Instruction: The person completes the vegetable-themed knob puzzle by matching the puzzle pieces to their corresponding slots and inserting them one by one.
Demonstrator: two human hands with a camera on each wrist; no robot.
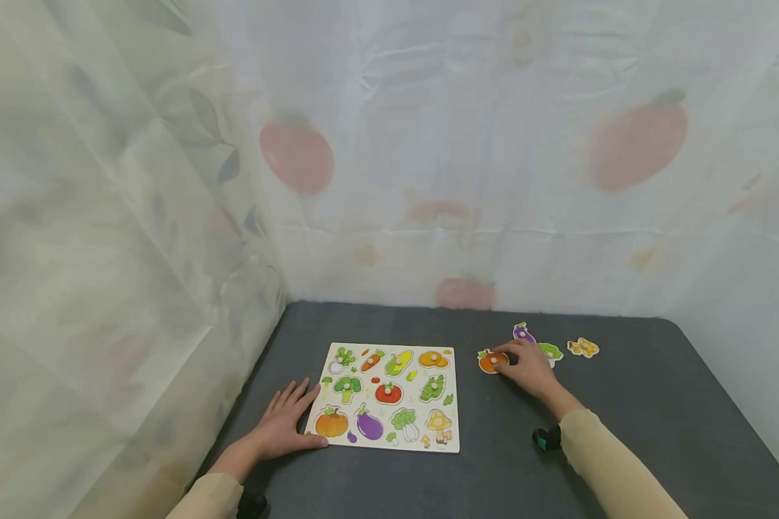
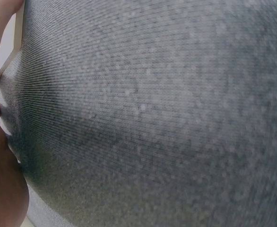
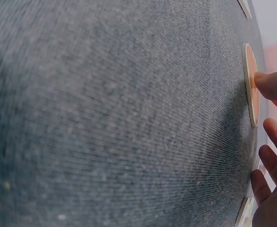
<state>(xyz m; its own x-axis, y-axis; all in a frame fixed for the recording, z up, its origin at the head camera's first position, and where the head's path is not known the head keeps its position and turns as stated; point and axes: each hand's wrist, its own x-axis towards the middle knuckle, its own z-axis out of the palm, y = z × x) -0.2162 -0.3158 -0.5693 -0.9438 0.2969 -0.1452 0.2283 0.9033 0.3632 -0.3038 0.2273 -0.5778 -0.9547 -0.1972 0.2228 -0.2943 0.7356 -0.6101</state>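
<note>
The puzzle board point(image 1: 389, 444) lies flat on the dark table point(image 1: 623, 425). At its left side, the left hand point(image 1: 284, 424) is spread, holding nothing; its thumb rests at the board's near left corner and a fingertip meets the left edge. To the right of the board, level with its far half, is the pumpkin piece point(image 1: 485, 362). The right hand point(image 1: 529, 367) has thumb and forefinger nearly closed on it, pinching near its knob, though whether the piece is raised is hard to tell. Farther right of the board lie the eggplant piece point(image 1: 522, 332), the leafy green piece point(image 1: 551, 352) and, rightmost, the mushroom piece point(image 1: 584, 347). Beyond the board hangs a pale curtain point(image 1: 389, 245) with red fruit prints.
</note>
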